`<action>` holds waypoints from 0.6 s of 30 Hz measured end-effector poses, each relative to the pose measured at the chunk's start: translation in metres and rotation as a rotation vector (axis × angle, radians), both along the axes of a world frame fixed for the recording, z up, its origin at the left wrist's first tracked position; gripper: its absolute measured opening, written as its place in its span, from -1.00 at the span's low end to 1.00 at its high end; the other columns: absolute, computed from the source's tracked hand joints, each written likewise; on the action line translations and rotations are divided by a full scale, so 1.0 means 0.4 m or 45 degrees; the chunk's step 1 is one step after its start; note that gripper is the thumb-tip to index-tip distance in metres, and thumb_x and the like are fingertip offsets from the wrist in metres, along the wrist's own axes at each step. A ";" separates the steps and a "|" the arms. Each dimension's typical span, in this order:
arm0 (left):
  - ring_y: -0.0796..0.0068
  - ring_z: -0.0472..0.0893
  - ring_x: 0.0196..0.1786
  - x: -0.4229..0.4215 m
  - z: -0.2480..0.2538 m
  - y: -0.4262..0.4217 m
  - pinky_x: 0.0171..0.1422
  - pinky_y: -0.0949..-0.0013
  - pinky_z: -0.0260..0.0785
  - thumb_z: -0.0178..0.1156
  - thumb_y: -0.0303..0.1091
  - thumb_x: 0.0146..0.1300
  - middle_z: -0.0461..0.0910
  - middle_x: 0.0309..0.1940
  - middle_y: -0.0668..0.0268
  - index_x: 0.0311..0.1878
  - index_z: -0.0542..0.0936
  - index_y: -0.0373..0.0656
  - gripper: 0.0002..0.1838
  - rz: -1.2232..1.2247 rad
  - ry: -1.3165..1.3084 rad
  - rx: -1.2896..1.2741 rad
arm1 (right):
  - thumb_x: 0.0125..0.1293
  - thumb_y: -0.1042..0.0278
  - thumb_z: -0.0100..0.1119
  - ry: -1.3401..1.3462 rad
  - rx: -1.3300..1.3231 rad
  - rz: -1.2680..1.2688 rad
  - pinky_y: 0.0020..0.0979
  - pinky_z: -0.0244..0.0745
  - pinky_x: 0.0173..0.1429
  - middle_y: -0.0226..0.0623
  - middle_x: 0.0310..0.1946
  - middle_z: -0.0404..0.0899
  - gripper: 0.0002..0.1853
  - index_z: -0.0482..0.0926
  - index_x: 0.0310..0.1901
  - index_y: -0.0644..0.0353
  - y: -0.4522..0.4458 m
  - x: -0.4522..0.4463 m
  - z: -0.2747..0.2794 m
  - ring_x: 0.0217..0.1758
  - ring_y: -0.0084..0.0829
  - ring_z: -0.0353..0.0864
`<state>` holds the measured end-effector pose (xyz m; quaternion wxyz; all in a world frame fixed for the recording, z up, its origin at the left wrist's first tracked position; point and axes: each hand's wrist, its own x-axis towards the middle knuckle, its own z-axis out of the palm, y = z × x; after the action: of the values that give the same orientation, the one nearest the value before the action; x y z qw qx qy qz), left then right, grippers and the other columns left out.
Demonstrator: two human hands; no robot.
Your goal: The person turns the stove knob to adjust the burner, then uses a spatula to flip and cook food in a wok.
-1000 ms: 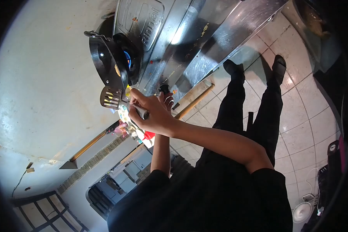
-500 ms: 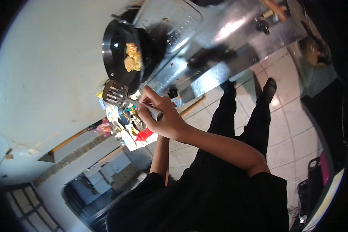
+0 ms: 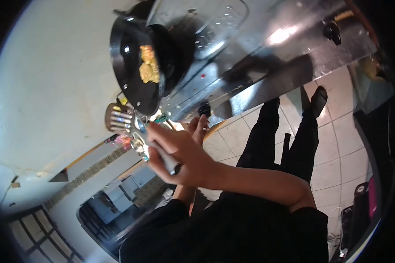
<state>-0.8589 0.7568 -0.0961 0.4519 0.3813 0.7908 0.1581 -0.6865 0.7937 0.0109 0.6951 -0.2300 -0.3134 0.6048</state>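
My right hand (image 3: 184, 158) is closed around the grey handle of a slotted turner (image 3: 118, 118). The turner's slotted head points away from me, beside the rim of a black wok (image 3: 134, 87). Several yellow-brown pieces of cooked food (image 3: 149, 65) lie together in the wok. Partly hidden behind my right forearm, my left hand (image 3: 198, 128) reaches to the stove front. Its fingertips are at a black stove knob (image 3: 204, 109) and appear to grip it.
The wok sits on a shiny metal stove (image 3: 267, 57) with another black knob (image 3: 332, 32) further along its front edge. A pale wall (image 3: 57, 79) rises behind. Tiled floor (image 3: 228, 140) lies below, and a window (image 3: 39, 232) is off to the side.
My left hand has come out from behind my right hand to the stove knob. The turner and my right hand have shifted slightly down in view. The food looks unmoved in the wok.
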 end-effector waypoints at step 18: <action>0.72 0.44 -0.46 0.079 -0.033 -0.013 -0.40 0.57 0.15 0.15 -0.14 0.44 0.50 -0.46 0.45 -0.21 0.51 -0.13 -0.76 0.148 0.106 0.290 | 0.15 0.59 0.18 0.179 0.049 -0.125 -0.22 0.40 -0.42 -0.20 -0.67 0.42 -0.71 0.27 -0.18 0.27 0.005 0.043 -0.016 -0.59 -0.15 0.57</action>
<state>-0.8272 0.7517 -0.1095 0.3625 0.3899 0.8066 0.2570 -0.6694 0.7958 0.0046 0.7486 -0.1887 -0.2638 0.5783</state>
